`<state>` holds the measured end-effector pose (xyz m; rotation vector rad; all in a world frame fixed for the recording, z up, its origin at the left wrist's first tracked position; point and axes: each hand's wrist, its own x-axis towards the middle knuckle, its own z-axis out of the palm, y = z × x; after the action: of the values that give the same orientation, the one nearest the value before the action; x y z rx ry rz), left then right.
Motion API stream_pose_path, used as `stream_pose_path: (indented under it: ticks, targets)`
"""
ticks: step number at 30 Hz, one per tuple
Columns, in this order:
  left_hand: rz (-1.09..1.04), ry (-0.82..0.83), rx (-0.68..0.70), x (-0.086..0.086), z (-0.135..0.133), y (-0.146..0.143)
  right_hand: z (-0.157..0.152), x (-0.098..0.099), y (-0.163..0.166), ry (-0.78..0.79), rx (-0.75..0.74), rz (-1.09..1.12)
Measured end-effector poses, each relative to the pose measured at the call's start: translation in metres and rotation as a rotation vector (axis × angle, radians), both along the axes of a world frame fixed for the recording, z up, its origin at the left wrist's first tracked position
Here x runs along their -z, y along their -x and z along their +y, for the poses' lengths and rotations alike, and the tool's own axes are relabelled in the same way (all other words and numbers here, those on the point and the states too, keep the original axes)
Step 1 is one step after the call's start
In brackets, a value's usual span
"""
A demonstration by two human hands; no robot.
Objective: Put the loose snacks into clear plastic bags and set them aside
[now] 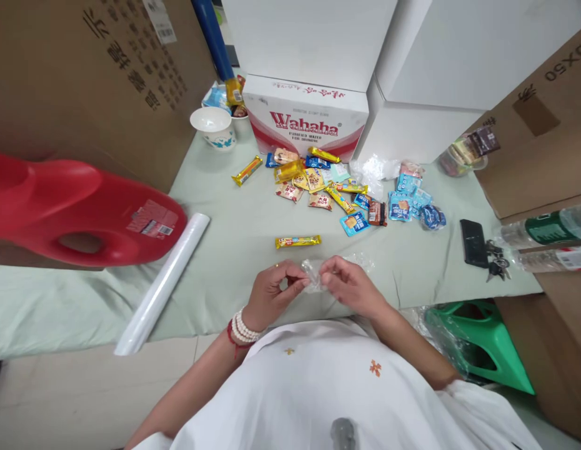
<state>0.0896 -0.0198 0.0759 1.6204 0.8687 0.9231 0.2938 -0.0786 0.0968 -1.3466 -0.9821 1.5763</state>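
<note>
My left hand [278, 290] pinches the edge of a clear plastic bag [313, 275] between thumb and forefinger. On its other side my right hand [351, 284] grips the same bag with bent fingers. The bag is thin and crinkled, close above the front edge of the cloth-covered table. Just beyond my hands lies a yellow snack bar [298, 242] in its wrapper. Farther back is a loose pile of small packaged snacks [321, 200], in yellow, blue, brown and cream wrappers. More blue packets [400, 206] sit to the right of the pile.
A Wahaha carton [304, 122] and white boxes [422, 56] stand at the back. To the left are a red plastic stool [107, 187], a plastic film roll [163, 281] and paper bowls [214, 125]. A phone [473, 242], keys [497, 262] and bottles [543, 231] lie right.
</note>
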Motion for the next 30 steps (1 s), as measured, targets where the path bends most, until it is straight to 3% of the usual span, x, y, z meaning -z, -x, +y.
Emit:
stream_pose_path:
  ticks: [3,8,12,16,20,22,26,28,30]
  targets:
    - [-0.001,0.019,-0.011,0.0,-0.003,0.003,0.012,-0.001,0.014,-0.008,-0.093,0.077]
    - [-0.085,0.287,-0.165,0.008,-0.009,0.011,0.02,0.001,0.01,-0.162,-0.011,-0.018]
    - [-0.233,0.414,-0.244,0.005,-0.009,0.011,0.018,-0.003,0.006,-0.503,0.021,-0.272]
    - [-0.389,0.587,-0.231,-0.004,-0.004,0.006,0.015,0.001,0.009,-0.865,-0.054,-0.51]
    - [-0.174,0.594,-0.19,-0.001,0.002,-0.003,0.009,0.019,0.011,-1.013,-0.091,-0.631]
    - [-0.089,0.543,-0.206,0.007,0.005,-0.008,0.002,0.03,0.01,-0.999,-0.076,-0.636]
    - [-0.172,0.568,-0.316,0.019,0.006,-0.017,-0.018,0.05,-0.001,-0.813,-0.053,-0.619]
    - [-0.197,0.554,-0.304,0.02,0.003,-0.021,-0.026,0.057,-0.007,-0.62,-0.078,-0.546]
    - [-0.173,0.478,-0.261,0.017,-0.002,-0.024,-0.028,0.059,-0.012,-0.373,-0.005,-0.376]
